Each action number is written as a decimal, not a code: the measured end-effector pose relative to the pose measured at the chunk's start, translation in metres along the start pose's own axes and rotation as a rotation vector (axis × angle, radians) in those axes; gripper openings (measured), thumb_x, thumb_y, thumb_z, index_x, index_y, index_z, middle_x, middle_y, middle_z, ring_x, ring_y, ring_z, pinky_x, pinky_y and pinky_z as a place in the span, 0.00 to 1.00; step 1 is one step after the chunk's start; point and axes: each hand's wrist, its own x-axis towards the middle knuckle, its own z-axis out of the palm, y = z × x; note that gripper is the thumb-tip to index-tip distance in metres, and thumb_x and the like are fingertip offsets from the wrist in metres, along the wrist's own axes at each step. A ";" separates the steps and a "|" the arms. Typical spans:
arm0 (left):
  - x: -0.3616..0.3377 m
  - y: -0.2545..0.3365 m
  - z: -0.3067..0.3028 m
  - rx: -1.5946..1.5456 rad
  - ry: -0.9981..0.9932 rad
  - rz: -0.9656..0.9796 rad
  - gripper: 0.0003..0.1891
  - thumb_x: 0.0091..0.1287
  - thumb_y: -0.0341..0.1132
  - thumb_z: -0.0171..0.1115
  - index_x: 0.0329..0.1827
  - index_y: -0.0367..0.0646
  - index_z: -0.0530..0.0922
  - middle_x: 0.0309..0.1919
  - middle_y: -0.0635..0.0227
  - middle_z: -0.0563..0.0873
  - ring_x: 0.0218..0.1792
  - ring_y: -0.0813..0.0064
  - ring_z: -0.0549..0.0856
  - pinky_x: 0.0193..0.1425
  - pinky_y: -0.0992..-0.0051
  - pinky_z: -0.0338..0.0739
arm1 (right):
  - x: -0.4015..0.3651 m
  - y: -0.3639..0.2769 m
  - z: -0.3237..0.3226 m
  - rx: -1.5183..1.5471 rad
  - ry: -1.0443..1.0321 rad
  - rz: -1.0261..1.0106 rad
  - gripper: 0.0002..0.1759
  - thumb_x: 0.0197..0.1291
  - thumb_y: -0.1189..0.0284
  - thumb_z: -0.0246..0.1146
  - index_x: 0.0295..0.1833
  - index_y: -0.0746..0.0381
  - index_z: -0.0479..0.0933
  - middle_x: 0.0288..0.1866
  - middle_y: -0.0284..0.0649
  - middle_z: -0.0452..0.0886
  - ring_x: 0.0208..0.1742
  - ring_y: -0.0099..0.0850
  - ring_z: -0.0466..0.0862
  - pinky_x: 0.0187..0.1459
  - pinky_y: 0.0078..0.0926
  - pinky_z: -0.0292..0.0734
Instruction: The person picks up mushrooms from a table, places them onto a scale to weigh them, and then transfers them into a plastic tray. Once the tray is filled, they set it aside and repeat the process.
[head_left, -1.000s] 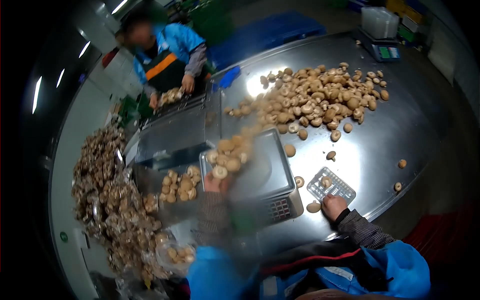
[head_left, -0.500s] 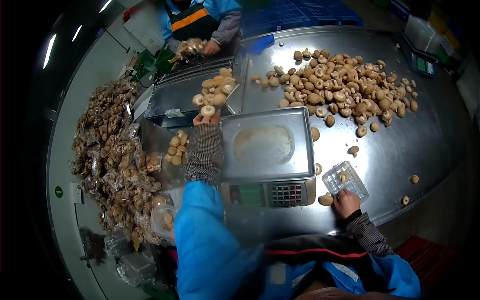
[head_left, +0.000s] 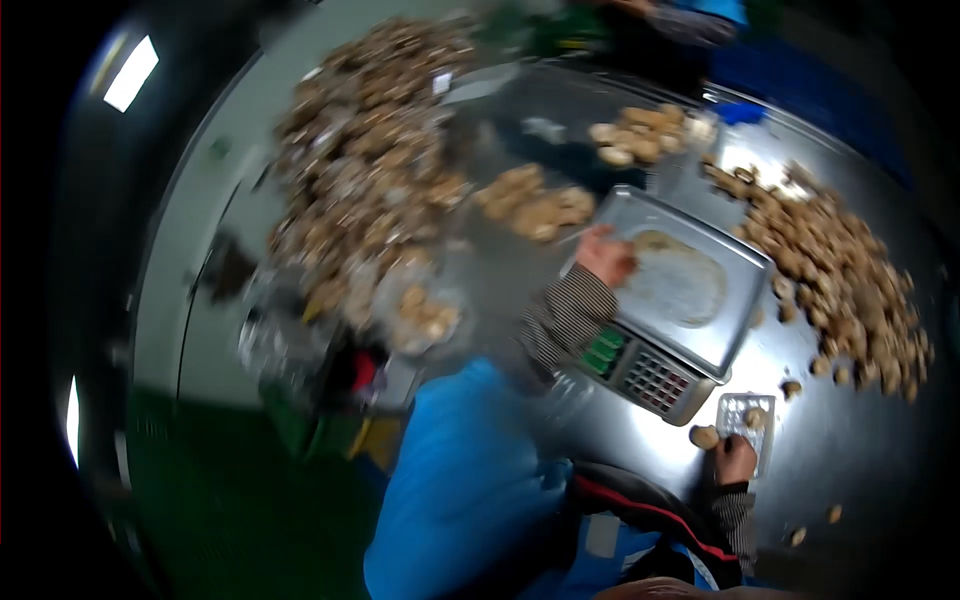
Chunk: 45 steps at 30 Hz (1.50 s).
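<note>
My left hand (head_left: 606, 256) is over the left edge of the metal scale pan (head_left: 735, 262); motion blurs its fingers, and I make out nothing in it. Low on the right, my right hand (head_left: 735, 460) touches the near end of a clear plastic tray (head_left: 757, 408) that has a mushroom (head_left: 755, 418) in it. Just left of that tray lies another mushroom (head_left: 704, 437). Below the pan, the scale's keypad (head_left: 655, 381) and green display face me. A group of mushrooms (head_left: 640, 135) sits beyond the pan on a metal surface.
A big mushroom pile (head_left: 840, 265) spreads over the right of the table. Bagged mushrooms (head_left: 370, 150) are heaped at the left, with loose clusters (head_left: 535, 203) beside them. An open bag of mushrooms (head_left: 420, 312) stands nearer. Another person's arm (head_left: 690, 22) shows at the top.
The view has swung left and tilted. My left hand has come back from the mushrooms beyond the scale to the pan's left edge. My right hand stays at the tray.
</note>
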 end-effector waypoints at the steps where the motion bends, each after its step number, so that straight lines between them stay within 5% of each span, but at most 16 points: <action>1: -0.028 -0.008 -0.007 0.054 -0.043 0.004 0.28 0.60 0.26 0.63 0.62 0.42 0.59 0.33 0.57 0.81 0.28 0.71 0.81 0.27 0.72 0.77 | 0.001 -0.007 -0.006 -0.012 0.000 -0.031 0.11 0.53 0.68 0.64 0.29 0.66 0.77 0.30 0.54 0.80 0.32 0.55 0.80 0.34 0.51 0.74; 8: -0.251 -0.056 -0.017 0.043 0.285 -0.132 0.21 0.65 0.32 0.62 0.59 0.45 0.67 0.40 0.64 0.82 0.34 0.73 0.84 0.37 0.70 0.83 | 0.020 0.008 -0.022 0.111 -0.203 -0.279 0.10 0.55 0.72 0.62 0.31 0.70 0.77 0.29 0.59 0.80 0.32 0.56 0.80 0.35 0.46 0.75; 13: -0.355 -0.081 0.003 0.057 0.526 -0.095 0.20 0.64 0.33 0.62 0.58 0.43 0.69 0.41 0.64 0.82 0.36 0.73 0.83 0.40 0.72 0.82 | 0.047 0.036 -0.017 0.047 -0.355 -0.462 0.25 0.61 0.56 0.65 0.34 0.73 0.78 0.31 0.56 0.82 0.32 0.52 0.82 0.38 0.43 0.76; 19: -0.409 -0.088 0.025 0.019 0.663 0.068 0.16 0.61 0.30 0.61 0.52 0.41 0.71 0.34 0.65 0.82 0.32 0.77 0.82 0.35 0.75 0.79 | 0.129 0.093 0.054 -0.293 -0.374 -0.551 0.32 0.59 0.48 0.61 0.35 0.73 0.80 0.32 0.60 0.82 0.38 0.58 0.81 0.42 0.51 0.74; 20: -0.413 -0.092 0.025 0.012 0.663 0.102 0.15 0.62 0.30 0.60 0.51 0.40 0.71 0.33 0.65 0.82 0.32 0.77 0.82 0.36 0.75 0.79 | 0.151 0.111 0.077 -0.405 -0.286 -0.678 0.27 0.60 0.54 0.63 0.36 0.73 0.80 0.30 0.59 0.81 0.38 0.55 0.82 0.41 0.49 0.76; 33: -0.511 -0.087 -0.035 -0.061 0.832 0.247 0.10 0.68 0.29 0.54 0.50 0.43 0.70 0.35 0.69 0.80 0.30 0.82 0.79 0.33 0.77 0.78 | 0.064 -0.016 0.105 -0.413 -0.371 -0.723 0.25 0.59 0.56 0.63 0.37 0.73 0.80 0.30 0.59 0.81 0.38 0.54 0.82 0.41 0.48 0.76; 45: -0.536 -0.087 -0.060 -0.050 0.870 0.185 0.09 0.68 0.29 0.52 0.50 0.44 0.72 0.35 0.70 0.81 0.31 0.82 0.81 0.35 0.77 0.80 | 0.034 -0.059 0.122 -0.398 -0.425 -0.776 0.22 0.58 0.59 0.64 0.37 0.73 0.80 0.30 0.59 0.81 0.38 0.52 0.82 0.40 0.47 0.76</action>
